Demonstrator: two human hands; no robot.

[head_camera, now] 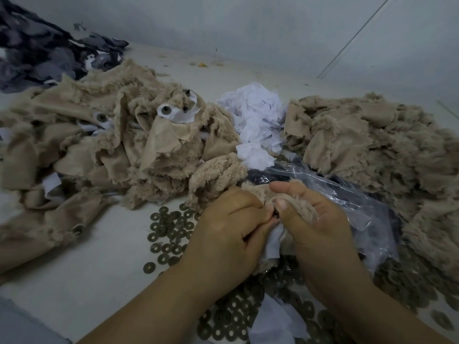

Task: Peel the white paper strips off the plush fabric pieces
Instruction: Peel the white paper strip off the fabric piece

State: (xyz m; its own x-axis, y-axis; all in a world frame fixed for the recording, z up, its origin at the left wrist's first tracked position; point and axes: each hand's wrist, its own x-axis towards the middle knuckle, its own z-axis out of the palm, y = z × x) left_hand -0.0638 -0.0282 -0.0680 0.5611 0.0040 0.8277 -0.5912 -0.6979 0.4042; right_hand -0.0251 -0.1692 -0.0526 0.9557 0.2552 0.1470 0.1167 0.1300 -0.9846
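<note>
Both hands meet over the pale work table [99,281], just in front of a crinkled clear plastic bag [352,202]. The left hand [228,234] has its fingers curled, pinching the white paper strip [273,242] that hangs from a small beige plush fabric piece [300,207]. The right hand [320,224] grips that plush piece, thumb pressed on top beside a small dark stud. Left of the bag lies a big heap of beige plush pieces [119,145], several with white paper and round washers on them. Behind the bag sits a pile of crumpled white paper scraps [255,117], and to its right a second beige plush heap [377,150]. Dull metal ring washers [169,232] lie scattered left of the bag, near the left hand.
</note>
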